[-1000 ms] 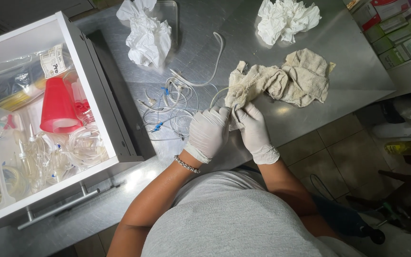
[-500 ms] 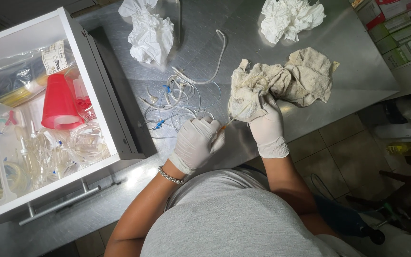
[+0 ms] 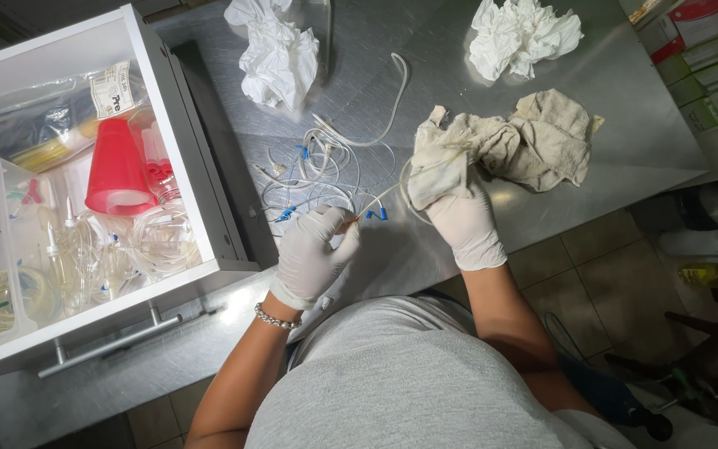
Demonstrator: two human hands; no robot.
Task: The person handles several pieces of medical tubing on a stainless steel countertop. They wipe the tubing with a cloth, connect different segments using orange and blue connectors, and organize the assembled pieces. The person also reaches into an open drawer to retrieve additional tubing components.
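Note:
Both my hands wear white gloves over a steel counter (image 3: 608,91). My left hand (image 3: 313,254) pinches one end of a thin clear tube (image 3: 384,198) near the counter's front edge. My right hand (image 3: 459,212) grips a beige cloth (image 3: 525,141) folded around the same tube, so the tube runs taut between the two hands. A tangle of clear tubing with blue clamps (image 3: 317,166) lies on the counter just beyond my left hand.
An open white drawer (image 3: 184,166) at left holds a red cup (image 3: 116,170), bagged tubing and plastic parts. Two crumpled white paper wads (image 3: 272,50) (image 3: 521,33) lie at the back of the counter. Coloured boxes (image 3: 712,58) stand at far right. Tiled floor lies below.
My hands have drawn apart: the left moved down and left holding the tube end, the right slid up and right with the cloth along the tube.

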